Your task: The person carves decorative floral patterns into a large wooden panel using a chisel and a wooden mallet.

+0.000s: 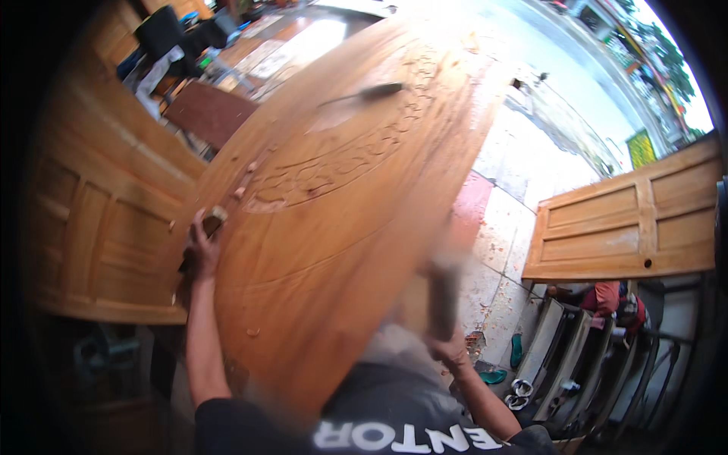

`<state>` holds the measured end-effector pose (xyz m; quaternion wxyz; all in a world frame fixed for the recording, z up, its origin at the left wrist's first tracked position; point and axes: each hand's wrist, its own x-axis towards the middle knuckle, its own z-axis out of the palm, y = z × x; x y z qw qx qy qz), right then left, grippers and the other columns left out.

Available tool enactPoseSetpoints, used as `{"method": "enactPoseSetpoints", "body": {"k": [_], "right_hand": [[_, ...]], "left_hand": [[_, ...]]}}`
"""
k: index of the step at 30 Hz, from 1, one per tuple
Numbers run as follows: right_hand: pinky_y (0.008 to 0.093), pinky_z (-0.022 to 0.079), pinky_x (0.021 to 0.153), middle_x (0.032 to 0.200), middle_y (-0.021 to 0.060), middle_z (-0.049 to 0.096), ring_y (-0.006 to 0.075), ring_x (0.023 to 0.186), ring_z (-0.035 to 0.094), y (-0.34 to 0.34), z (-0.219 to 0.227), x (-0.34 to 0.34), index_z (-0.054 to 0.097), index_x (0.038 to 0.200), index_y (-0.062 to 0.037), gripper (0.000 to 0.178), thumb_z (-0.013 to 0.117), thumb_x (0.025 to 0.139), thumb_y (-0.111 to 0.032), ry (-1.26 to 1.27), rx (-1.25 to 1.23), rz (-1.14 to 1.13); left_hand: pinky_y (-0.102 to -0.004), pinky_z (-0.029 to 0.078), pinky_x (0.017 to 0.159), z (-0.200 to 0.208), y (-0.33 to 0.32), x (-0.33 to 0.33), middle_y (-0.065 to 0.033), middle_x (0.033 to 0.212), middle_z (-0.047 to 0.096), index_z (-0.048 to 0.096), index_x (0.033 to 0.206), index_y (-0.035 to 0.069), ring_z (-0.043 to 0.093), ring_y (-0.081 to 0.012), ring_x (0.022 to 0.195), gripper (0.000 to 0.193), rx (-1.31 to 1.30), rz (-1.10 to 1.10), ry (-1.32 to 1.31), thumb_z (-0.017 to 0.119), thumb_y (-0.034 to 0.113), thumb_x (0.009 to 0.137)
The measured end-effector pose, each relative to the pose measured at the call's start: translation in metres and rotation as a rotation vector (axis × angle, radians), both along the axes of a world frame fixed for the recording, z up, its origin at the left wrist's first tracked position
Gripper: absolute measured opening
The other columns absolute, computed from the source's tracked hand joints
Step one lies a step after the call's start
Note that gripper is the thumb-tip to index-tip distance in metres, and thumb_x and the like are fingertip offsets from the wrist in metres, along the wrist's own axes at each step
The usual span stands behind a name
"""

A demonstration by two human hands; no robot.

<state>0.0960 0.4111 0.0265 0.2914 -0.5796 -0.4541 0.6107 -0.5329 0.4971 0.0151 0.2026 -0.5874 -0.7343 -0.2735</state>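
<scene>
Hands at either side of a carved wooden panel

A large reddish-brown wooden panel (326,243) lies between the person's two hands. Its long axis runs from close to the body, away and toward the right; its carved leaf-like band curves the same way, beyond the hands. The left hand (201,254), at the panel's left edge, is closed around a short block-like piece (215,219) with a pale end. The right hand (451,350), by the near right edge, grips a dark tool (442,299) pointing away from the body; motion blur hides its kind and whether it touches the wood.

To the right of the right hand, an open slatted rack (557,364) bears red and dark cloth items (610,302) at its far end. Green slippers (493,376) lie on the tiled floor (493,292) between that hand and the rack.

Well beyond both grips, a dark-handled tool (379,92) with a thin shaft pointing left lies in the way on the panel. Curled shavings (243,182) sit just beyond the left hand. A panelled door (125,262) stands left of that hand; another panelled door (629,220) is beyond the rack, well right of the right hand.
</scene>
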Motion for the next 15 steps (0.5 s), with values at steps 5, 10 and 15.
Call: {"method": "enactPoseSetpoints", "body": {"k": [5,10,15], "right_hand": [[0.028,0.05,0.055,0.092,0.0036,0.066,0.0106,0.066,0.062,0.039,0.036,0.001,0.053,0.13,-0.0093,0.058,0.087,0.084,-0.005,0.132,0.004,-0.114],[0.0314,0.057,0.08,0.099,0.0042,0.071,0.0141,0.087,0.069,0.095,0.049,0.011,0.061,0.122,-0.0051,0.052,0.09,0.079,-0.007,0.021,0.058,0.019],[0.0327,0.057,0.081,0.096,0.0045,0.072,0.0146,0.086,0.07,0.166,0.054,0.029,0.059,0.129,-0.0037,0.064,0.091,0.074,-0.009,-0.045,0.094,0.172]], "left_hand": [[-0.0521,0.057,0.085,0.009,0.01,-0.001,-0.0206,0.115,0.07,0.06,0.14,0.011,0.068,-0.0455,0.103,0.054,0.008,0.125,0.045,0.069,0.05,0.103],[-0.053,0.057,0.084,0.025,0.008,0.006,-0.0207,0.117,0.072,0.061,0.138,0.01,0.07,-0.0455,0.103,0.051,0.057,0.165,0.041,0.071,0.045,0.104],[-0.0396,0.059,0.071,0.071,0.074,0.093,-0.0123,0.103,0.073,0.061,0.133,0.007,0.074,-0.0289,0.084,0.047,0.285,0.145,-0.493,0.074,0.042,0.104]]}}
